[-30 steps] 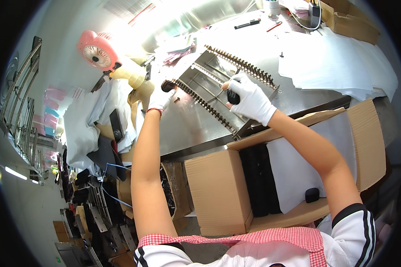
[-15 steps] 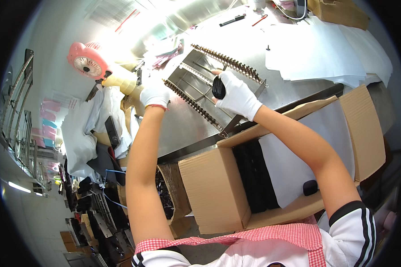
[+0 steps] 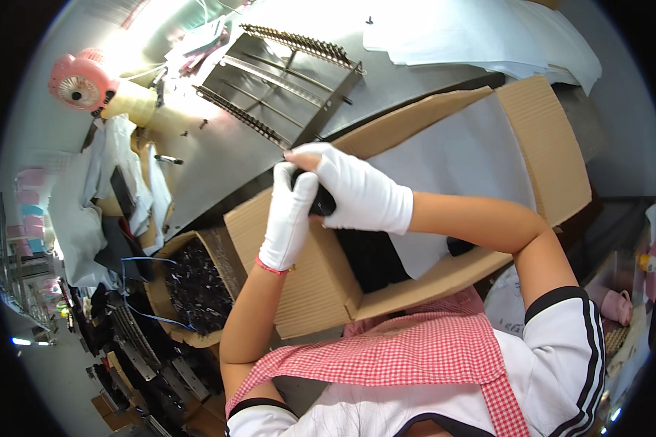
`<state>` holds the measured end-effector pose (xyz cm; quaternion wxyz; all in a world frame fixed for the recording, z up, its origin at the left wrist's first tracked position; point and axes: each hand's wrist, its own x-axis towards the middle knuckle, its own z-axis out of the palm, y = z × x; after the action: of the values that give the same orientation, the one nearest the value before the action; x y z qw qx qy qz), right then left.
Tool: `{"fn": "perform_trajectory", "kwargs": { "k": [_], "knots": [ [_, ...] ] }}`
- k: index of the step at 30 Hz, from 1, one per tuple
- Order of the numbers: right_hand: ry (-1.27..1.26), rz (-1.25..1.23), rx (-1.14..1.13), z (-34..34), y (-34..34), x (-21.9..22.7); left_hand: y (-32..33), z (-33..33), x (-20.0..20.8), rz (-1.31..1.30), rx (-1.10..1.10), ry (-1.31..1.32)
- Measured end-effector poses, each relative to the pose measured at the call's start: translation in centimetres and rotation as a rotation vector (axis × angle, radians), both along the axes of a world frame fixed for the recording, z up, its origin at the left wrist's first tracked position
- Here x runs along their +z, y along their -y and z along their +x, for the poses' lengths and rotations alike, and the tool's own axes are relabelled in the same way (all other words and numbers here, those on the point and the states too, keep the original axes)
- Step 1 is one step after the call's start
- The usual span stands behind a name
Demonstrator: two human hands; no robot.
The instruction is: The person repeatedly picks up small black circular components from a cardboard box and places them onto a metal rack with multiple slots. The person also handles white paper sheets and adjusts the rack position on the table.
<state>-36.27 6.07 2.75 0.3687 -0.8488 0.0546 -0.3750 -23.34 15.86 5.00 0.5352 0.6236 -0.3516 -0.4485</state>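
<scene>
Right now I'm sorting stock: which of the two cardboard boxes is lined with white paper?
The large cardboard box under the gloved hands; the smaller box at the left holds only dark parts.

A grey metal workbench [image 3: 219, 156] carries the work. On it, toward the far side, lies a dark metal rack [image 3: 284, 80] with toothed rails along two edges and thin rods across it. White sheets [image 3: 481, 36] are spread over the far right part. A roll of pale tape [image 3: 127, 109] sits at the left end, just beside a pink fan [image 3: 80, 81]. A few small dark bits [image 3: 168, 159] lie loose near the bench's left edge.
</scene>
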Motion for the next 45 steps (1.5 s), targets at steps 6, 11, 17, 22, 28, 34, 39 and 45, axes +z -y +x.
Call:
{"fn": "perform_trajectory", "kwargs": {
  "k": [6, 11, 17, 22, 28, 34, 39, 45],
  "knots": [
    [-0.470, 0.187, 0.206, -7.4, -3.3, -0.7, -4.2, -6.4, -4.4, 0.218, -0.163, -0.608],
    [-0.540, 0.168, 0.233, -9.4, 1.2, -3.3, -7.5, -7.7, -3.6, 0.499, -0.206, -0.621],
    [-1.008, -0.113, -0.031, -6.1, 1.0, -7.5, -7.4, -8.3, -4.5, 0.515, -0.223, -0.349],
    [-0.929, 0.008, -0.171, -6.3, 2.6, -9.5, -5.9, -8.1, -6.5, 0.318, -0.199, 0.106],
    [-0.875, 0.165, -0.357, -11.4, 6.2, -8.6, -1.0, -7.0, -7.7, 0.067, -0.240, 0.749],
    [-0.916, 0.125, -0.425, -14.0, 8.0, -9.4, 3.0, -9.4, -8.8, 0.255, -0.572, 0.771],
    [-0.914, -0.007, -0.412, -14.8, 7.9, -10.5, 2.4, -14.6, -11.0, 0.361, -0.869, 1.016],
    [-1.015, -0.241, -0.389, -14.2, 6.3, -9.9, 0.2, -17.4, -13.1, 0.385, -1.030, 1.144]
  ]
}}
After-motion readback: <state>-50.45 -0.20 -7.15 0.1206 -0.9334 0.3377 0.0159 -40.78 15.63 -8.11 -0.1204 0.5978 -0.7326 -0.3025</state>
